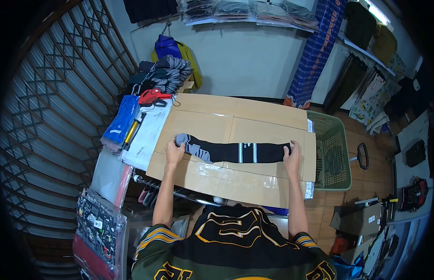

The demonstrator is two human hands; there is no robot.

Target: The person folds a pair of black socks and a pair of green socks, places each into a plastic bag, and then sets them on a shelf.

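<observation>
A long black sock (231,151) with a grey toe and heel and white stripes lies stretched flat across a cardboard-covered table (235,179). My left hand (174,151) rests on the grey toe end at the left, fingers pressing it down. At the sock's cuff end on the right, my right hand (292,156) holds the edge against the cardboard.
Left of the cardboard lie white packets (149,133), a blue packet stack (121,122), a red tagging gun (154,96) and a yellow-black pump (133,129). A green basket (331,149) stands to the right. Folded clothes (163,74) are piled at the back left; boxes are on the floor.
</observation>
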